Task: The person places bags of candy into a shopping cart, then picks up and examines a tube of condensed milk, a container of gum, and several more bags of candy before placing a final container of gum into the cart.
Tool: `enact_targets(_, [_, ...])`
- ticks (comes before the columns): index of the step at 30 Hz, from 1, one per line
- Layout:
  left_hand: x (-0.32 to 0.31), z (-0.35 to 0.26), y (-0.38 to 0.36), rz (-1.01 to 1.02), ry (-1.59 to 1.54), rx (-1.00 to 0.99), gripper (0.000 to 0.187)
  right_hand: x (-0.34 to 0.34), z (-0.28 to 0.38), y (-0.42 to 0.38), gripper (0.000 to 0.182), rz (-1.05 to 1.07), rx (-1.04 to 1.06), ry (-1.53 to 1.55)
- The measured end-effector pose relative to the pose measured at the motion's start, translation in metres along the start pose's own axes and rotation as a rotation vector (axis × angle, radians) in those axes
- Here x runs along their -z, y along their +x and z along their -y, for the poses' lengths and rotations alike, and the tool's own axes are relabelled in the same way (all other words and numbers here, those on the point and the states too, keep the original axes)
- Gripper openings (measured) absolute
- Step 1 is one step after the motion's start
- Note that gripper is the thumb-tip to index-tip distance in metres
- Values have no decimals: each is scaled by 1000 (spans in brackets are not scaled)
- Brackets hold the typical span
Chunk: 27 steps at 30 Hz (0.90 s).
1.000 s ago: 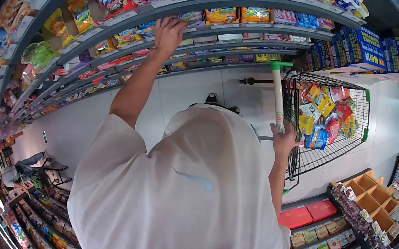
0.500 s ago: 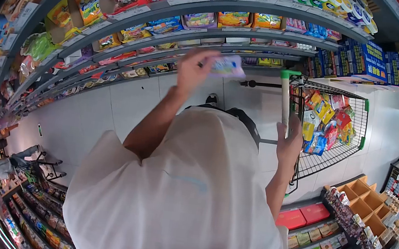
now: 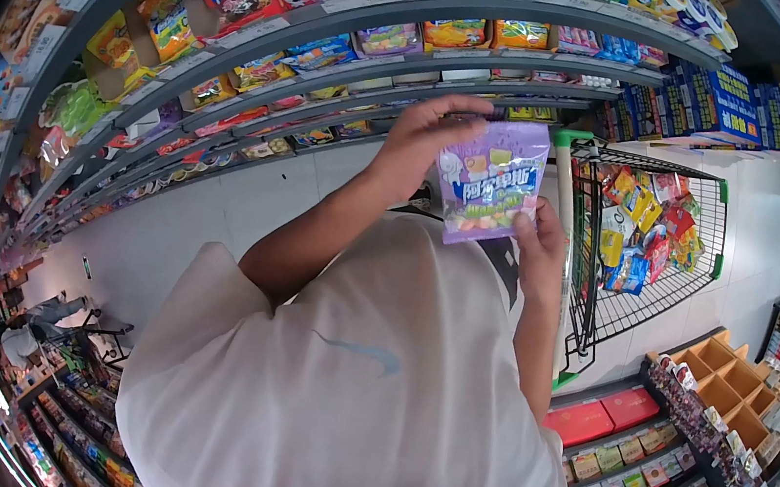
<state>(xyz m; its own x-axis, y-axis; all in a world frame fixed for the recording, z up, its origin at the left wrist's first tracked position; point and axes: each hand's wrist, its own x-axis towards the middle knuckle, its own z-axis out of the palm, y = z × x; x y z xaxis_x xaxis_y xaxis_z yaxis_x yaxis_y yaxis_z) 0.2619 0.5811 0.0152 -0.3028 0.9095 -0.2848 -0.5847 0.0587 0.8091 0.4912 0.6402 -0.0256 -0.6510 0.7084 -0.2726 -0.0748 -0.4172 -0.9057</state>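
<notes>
Head camera, looking down over a white T-shirt (image 3: 332, 384): a shopper in a supermarket aisle holds a purple candy bag (image 3: 489, 180) in front of the chest, just left of the shopping cart (image 3: 651, 243). Far to the left of the cart, curved shelves (image 3: 235, 75) carry rows of bright snack packets, with price strips along their edges; another person stands low in the far corner on that side, partly hidden. Nearer the cart, the left hand (image 3: 423, 144) has its grip closed over the bag's top left corner and upper edge, thumb in front. The right hand (image 3: 537, 248) pinches the lower right corner, its grip narrow on the film, right beside the cart's green-tipped handle (image 3: 565, 188). The bag appears light and soft, a glossy plastic pouch likely to crinkle and slide under the fingers; its sealed edges and corners look the surest places to take hold, and its loose contents would probably shift if squeezed mid-panel. The wire cart already holds a heap of coloured packets. Right of the cart, blue boxes (image 3: 714, 99) line a shelf, and lower racks hold red boxes (image 3: 604, 415) and small sweets. The floor (image 3: 165, 234) is pale, smooth tile, the aisle narrow.
</notes>
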Motion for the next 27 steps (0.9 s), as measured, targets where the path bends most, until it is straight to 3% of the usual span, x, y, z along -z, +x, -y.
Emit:
enact_targets(4, [-7,4,5,-4,-29,18,33,-6,18,1,22,-78,12,161])
enact_targets(9, [-25,20,-9,212,173,74,35,3,35,-1,27,-80,86,165])
enact_targets(12, [-37,27,-12,216,306,119,36,6,43,-4,26,-49,99,180])
enact_targets(17, [-54,26,-3,247,318,125,36,24,45,-6,37,-39,98,177])
enact_targets(22, [-60,26,8,316,320,195,32,34,50,-9,32,-29,103,291])
enact_targets(27, [-66,37,13,204,152,224,34,42,48,-10,31,-52,84,375])
